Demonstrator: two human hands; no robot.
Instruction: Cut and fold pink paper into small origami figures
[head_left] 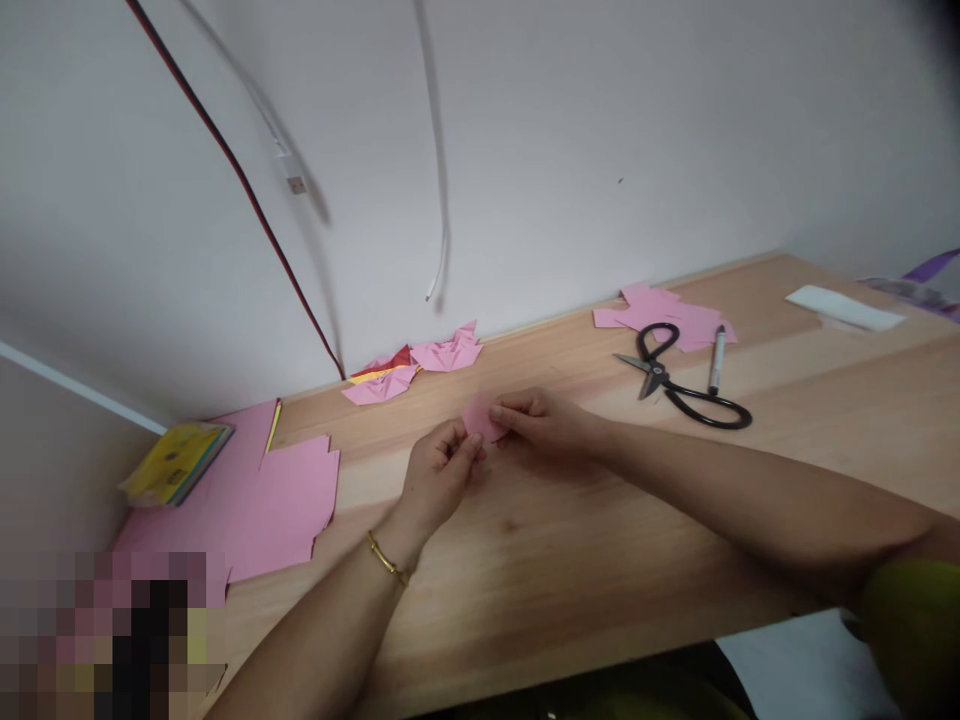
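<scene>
A small piece of pink paper [480,416] is held between my two hands above the wooden table. My left hand [442,460] pinches its lower left side between thumb and fingers; a gold bracelet circles that wrist. On the paper's right side, my right hand [536,420] grips with thumb and fingertips. Fingers hide parts of the paper, so its full shape cannot be made out. Beyond the hands, near the wall, lie folded pink paper pieces [448,352], one group having a red and yellow strip [386,368].
Black-handled scissors [655,376] lie open at the right beside a marker [718,360] and pink paper cutouts [667,312]. Large pink sheets [285,505], a yellow pack [176,463] and a yellow pencil-like stick [274,425] are at the left. Cables [247,190] hang along the wall.
</scene>
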